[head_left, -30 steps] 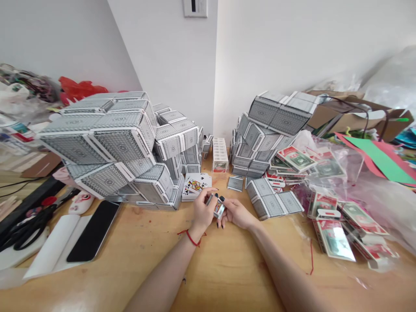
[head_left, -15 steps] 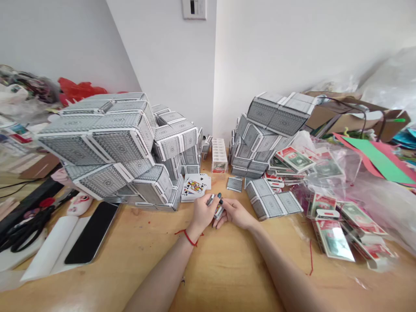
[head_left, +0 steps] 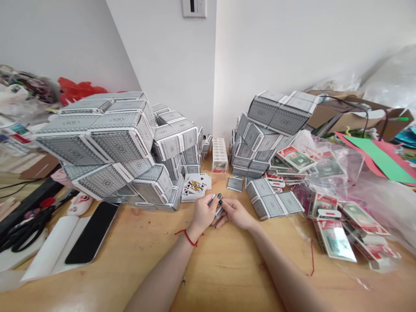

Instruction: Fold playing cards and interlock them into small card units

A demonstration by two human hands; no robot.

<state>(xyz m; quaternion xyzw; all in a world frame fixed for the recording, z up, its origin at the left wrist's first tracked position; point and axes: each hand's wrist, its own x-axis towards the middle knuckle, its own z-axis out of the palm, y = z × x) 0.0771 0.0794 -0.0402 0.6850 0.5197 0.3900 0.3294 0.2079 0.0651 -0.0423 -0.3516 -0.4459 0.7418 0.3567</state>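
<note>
The 2 forearms come up from the near edge of the table (head_left: 224, 273), slanting inward so that the hands meet in front of the person. The left hand (head_left: 204, 213) is bent at the wrist, back upward, fingers curled under and thumb laid across the top — its nail dark and glossy. It grips a small playing-card piece (head_left: 219, 212), mostly hidden between the hands; from here I can't tell how many cards are in it. The right hand (head_left: 238, 213) meets it from the other side, wrist nearly straight, thumb and forefinger drawn close on the piece's edge, the other fingers tucked below. A red string bracelet (head_left: 191, 238) circles the left wrist.

The piece sits just above the wood, near a face-up card stack (head_left: 195, 187) beyond the left hand. Past the right hand lies 1 face-down card (head_left: 235, 183), and beside that a folded card block (head_left: 274, 198). Big card-built piles rise on either side — 1 at the left (head_left: 113, 143), 1 at the right (head_left: 276, 115).
</note>
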